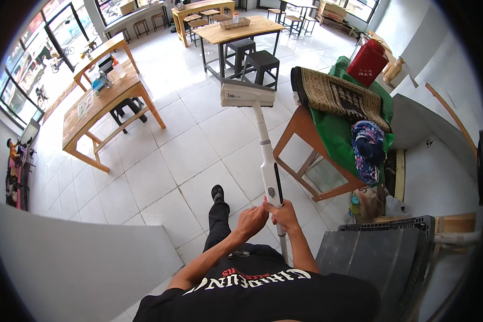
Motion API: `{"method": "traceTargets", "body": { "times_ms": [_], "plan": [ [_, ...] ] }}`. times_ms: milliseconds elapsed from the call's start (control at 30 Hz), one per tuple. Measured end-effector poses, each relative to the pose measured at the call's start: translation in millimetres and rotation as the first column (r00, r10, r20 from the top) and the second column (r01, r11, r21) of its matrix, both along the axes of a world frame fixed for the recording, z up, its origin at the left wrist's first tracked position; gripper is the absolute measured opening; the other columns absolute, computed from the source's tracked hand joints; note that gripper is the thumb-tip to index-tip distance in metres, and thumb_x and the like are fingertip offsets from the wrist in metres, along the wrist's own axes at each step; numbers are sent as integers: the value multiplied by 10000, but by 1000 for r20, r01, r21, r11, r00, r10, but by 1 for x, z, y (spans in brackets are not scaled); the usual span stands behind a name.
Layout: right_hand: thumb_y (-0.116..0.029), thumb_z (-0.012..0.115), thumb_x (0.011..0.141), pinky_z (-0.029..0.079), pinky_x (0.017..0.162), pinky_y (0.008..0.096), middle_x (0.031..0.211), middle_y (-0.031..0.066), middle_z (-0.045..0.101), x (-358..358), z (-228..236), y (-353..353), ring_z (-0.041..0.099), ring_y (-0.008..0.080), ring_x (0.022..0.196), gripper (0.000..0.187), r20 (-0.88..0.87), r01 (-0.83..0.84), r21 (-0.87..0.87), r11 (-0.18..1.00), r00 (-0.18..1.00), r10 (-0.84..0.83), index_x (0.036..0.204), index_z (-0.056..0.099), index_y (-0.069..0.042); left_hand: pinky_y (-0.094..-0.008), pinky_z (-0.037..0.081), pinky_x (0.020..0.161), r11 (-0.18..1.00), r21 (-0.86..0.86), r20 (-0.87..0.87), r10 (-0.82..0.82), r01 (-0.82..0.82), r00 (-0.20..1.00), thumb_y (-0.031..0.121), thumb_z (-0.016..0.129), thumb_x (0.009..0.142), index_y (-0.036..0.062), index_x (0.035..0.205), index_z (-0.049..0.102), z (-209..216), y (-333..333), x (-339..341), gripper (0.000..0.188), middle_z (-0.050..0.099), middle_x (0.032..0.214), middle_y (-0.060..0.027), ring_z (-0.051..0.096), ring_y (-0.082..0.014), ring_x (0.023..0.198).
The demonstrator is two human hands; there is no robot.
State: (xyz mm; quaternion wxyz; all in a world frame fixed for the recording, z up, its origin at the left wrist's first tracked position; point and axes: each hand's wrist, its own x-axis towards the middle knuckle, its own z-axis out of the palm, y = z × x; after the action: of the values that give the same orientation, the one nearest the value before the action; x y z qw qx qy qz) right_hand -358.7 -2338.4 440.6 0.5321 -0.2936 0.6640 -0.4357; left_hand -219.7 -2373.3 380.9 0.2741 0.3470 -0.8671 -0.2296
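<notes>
A white long-handled mop point(267, 155) stretches away from me, with a wide, boxy head point(246, 96) at its far end. Its thick white section carries a grey oval button and a dark strip. My right hand point(285, 215) wraps around the pole just below that section. My left hand point(252, 221) is closed against the same spot from the left, its fingertips partly hidden. Below my hands a thinner grey pole runs down beside my body. Whether the head touches the floor or hangs above it, I cannot tell.
Close on the right, a wooden table point(332, 177) bears a green cloth, a rolled patterned rug point(340, 96) and a red container point(368, 63). Dark panels point(370, 257) lean at lower right. A low white wall point(86, 257) stands left; wooden tables point(107, 99) and stools lie beyond.
</notes>
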Motion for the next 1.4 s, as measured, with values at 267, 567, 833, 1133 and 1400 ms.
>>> {"method": "traceTargets", "body": {
  "times_ms": [267,567,833,1133,1400],
  "plan": [
    [-259,739,856,380,363,240,768,44,651,-42,34,-203,485,75,421,285,-21,177,3,984,984,-177,994,688,-15,-457,508,593,936,68,51,-348,345,936,193,534,906,63,870,560,43,-247,-39,138,632,654,-126,635,-324,640],
    [-232,731,853,354,368,222,881,100,708,-153,81,-369,476,66,454,238,-53,605,-161,779,783,-619,913,666,-11,-457,493,673,914,159,206,-401,374,892,234,510,925,28,708,591,-3,-453,-91,310,635,699,-132,628,-335,721],
    [-266,705,875,371,389,233,865,96,705,-263,8,-531,478,67,434,266,25,670,-186,719,735,-678,921,672,-6,-377,492,740,761,574,-71,-323,304,944,256,462,988,-15,860,617,6,-660,-248,337,627,878,-160,626,-277,828],
    [-303,729,864,398,433,235,769,48,671,-365,-40,-697,498,62,477,298,-81,723,-136,677,673,-735,887,676,-11,-329,515,808,642,748,-117,-126,170,985,214,585,950,-9,1105,587,3,-860,-358,271,664,1013,-120,651,-210,929],
    [-295,760,812,505,671,336,759,119,697,-442,-63,-810,688,196,739,298,-226,832,-22,554,535,-814,891,695,-15,-318,511,804,551,820,22,-300,154,954,237,591,934,-15,1050,632,-60,-1034,-518,281,687,932,-102,646,-179,880]
  ]
}}
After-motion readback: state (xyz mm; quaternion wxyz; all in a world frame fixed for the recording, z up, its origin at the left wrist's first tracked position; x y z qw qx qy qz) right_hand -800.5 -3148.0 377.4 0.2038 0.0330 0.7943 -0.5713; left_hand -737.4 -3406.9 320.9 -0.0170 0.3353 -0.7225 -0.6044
